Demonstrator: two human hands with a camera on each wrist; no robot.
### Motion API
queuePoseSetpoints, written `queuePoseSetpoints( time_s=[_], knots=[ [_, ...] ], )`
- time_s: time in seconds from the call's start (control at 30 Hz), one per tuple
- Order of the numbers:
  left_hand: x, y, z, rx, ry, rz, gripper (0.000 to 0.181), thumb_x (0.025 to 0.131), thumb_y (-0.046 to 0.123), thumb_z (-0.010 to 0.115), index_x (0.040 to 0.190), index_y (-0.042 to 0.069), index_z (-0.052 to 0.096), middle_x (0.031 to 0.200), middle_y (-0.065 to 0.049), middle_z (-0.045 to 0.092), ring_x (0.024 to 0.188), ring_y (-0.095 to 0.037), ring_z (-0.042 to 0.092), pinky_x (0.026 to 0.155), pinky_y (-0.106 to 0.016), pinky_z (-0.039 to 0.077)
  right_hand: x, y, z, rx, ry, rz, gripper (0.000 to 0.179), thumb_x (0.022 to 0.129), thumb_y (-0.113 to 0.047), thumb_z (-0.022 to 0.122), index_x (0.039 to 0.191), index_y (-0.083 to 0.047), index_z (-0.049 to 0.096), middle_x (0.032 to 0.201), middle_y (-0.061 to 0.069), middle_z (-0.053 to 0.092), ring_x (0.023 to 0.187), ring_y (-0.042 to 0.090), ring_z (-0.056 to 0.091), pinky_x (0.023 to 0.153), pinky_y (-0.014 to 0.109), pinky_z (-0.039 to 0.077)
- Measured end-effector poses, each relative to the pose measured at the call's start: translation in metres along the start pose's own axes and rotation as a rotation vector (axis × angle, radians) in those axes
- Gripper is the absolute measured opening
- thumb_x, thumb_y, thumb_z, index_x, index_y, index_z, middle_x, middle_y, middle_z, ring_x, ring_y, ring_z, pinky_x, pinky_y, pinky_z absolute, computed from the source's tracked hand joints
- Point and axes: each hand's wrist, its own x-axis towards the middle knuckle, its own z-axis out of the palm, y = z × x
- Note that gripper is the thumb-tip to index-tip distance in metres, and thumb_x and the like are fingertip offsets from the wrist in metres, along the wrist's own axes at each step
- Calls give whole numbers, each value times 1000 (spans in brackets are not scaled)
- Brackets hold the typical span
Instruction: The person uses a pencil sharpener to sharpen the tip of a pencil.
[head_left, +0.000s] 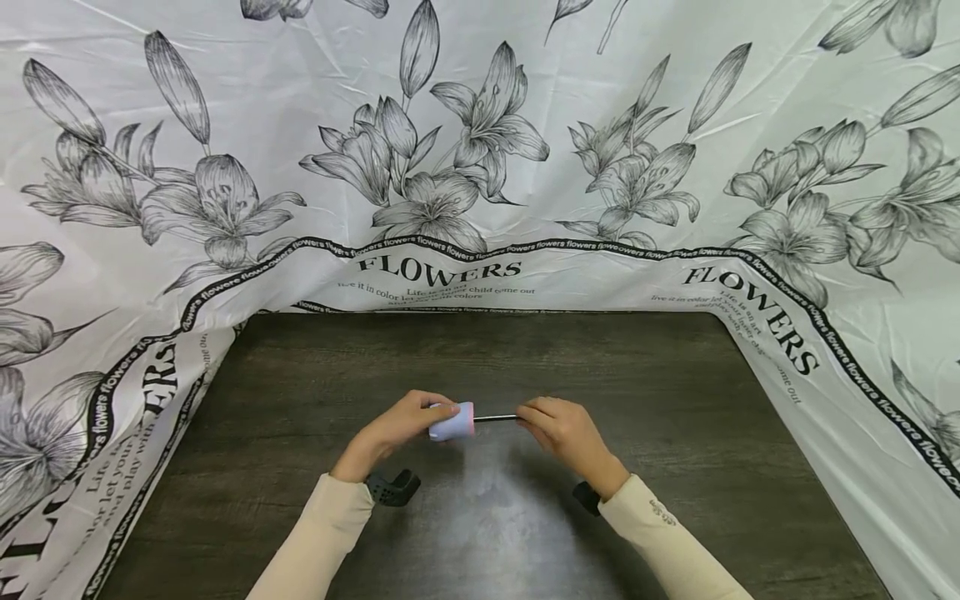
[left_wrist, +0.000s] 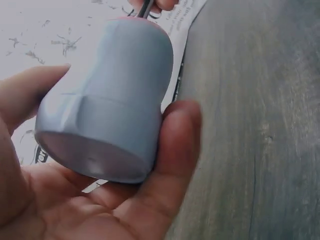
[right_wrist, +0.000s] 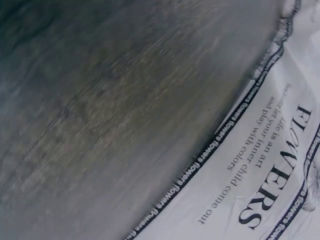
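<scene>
Held level above the table in the head view is a screwdriver (head_left: 452, 423) with a thick lavender handle, a pink collar and a dark metal shaft. My left hand (head_left: 408, 421) grips the handle, thumb on one side and fingers round the other. In the left wrist view the handle's flat butt (left_wrist: 95, 157) faces the camera, with the left hand (left_wrist: 165, 165) around it. My right hand (head_left: 562, 429) pinches the far end of the shaft (head_left: 495, 417), so its tip is hidden. The right wrist view shows neither that hand nor the screwdriver.
Below both hands lies a dark wood-grain table (head_left: 337, 358). A white cloth (head_left: 600, 200) printed with flowers and lettering hangs behind it and along both sides. Dark bands (head_left: 393, 488) sit at both wrists, over cream sleeves.
</scene>
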Motion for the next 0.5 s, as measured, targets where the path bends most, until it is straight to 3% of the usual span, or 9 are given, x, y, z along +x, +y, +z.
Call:
queuePoseSetpoints(
  time_s=[0.1,0.2,0.3,0.4,0.5],
  knots=[
    [-1,-2,0,-105,-62,-42,48,99,24,51,126,-15,51,97,-13,62,77,-17,63,72,-28,53,3,-2,-1,-136,72,-100,11,86,-11,70,94,-5,73,84,2,68,70,13,65,63,25,52],
    [-1,-4,-1,-203,-103,-58,52,99,25,51,128,-18,47,97,-10,60,77,-14,61,72,-26,53,5,-3,0,-257,152,-167,18,94,-16,60,95,-6,74,83,2,70,69,14,65,61,27,51],
    [1,-5,0,-228,-107,-26,51,98,25,54,124,-19,49,92,-7,60,77,-14,60,70,-27,52,4,-3,2,-302,181,-177,20,96,-17,57,95,-7,74,81,1,69,64,13,62,55,25,45],
    [4,-6,4,-91,-39,53,44,95,21,60,119,-15,56,91,-8,61,75,-14,57,69,-30,51,0,-4,5,-269,121,-126,19,96,-18,57,92,-9,73,77,-2,66,58,11,57,48,21,41],
    [6,-7,12,133,95,118,35,90,14,66,118,-6,61,97,-13,62,76,-16,54,65,-32,48,-5,-6,8,-135,-31,19,12,91,-16,63,90,-10,74,69,-3,62,50,7,52,42,18,37]
  ],
)
